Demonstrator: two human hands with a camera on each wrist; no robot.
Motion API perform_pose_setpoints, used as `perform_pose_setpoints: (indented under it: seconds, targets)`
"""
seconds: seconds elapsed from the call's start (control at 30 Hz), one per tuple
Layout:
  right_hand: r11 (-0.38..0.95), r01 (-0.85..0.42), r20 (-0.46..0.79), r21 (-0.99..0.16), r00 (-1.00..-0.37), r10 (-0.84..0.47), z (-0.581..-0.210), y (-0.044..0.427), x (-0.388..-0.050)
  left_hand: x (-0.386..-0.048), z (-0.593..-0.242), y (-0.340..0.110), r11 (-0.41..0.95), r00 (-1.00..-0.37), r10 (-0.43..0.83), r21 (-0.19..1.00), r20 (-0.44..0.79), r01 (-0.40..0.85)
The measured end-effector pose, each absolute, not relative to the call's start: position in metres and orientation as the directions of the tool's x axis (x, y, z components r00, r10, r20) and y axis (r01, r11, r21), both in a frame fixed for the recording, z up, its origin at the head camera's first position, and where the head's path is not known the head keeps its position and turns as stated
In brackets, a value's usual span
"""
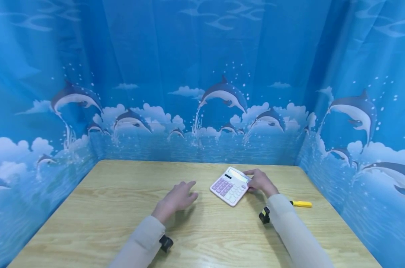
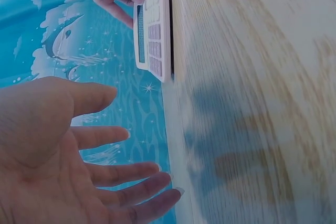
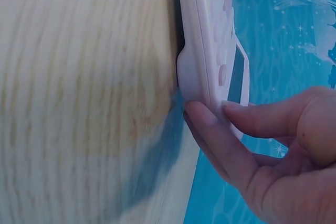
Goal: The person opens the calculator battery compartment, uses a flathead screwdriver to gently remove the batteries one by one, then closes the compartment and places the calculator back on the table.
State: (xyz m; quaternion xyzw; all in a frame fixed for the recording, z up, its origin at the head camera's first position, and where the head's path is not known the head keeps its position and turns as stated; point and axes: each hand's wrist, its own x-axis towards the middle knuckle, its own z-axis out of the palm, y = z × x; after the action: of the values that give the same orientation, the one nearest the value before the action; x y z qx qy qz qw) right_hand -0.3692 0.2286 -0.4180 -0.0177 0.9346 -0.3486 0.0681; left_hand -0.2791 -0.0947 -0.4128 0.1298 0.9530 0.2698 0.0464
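A white calculator with lilac and white keys lies at an angle on the wooden table, its display toward the far side. My right hand pinches its right edge near the display. In the right wrist view, the thumb sits on the calculator's upper side and a finger is at its lower edge. To the left, apart from the calculator, my left hand hovers over the table with spread fingers. The left wrist view shows its palm holding nothing.
A yellow stick-shaped object with a black end lies right of my right forearm, partly hidden by the sleeve. The wooden table is bordered by a blue dolphin-print curtain at the back and both sides.
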Motion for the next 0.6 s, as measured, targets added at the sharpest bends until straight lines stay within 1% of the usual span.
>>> perform_pose_setpoints:
  seconds: [0.13, 0.6]
  targets:
    - [0.761, 0.019, -0.131, -0.649, -0.988, -0.087, -0.419, 0.225, -0.369, -0.279, -0.414, -0.094, 0.819, -0.964, 0.263, 0.533, -0.024, 0.210]
    - [0.763, -0.053, -0.122, -0.644, -0.978, -0.170, -0.416, 0.207, -0.363, -0.282, -0.417, -0.090, 0.824, -0.966, 0.258, 0.529, -0.028, 0.205]
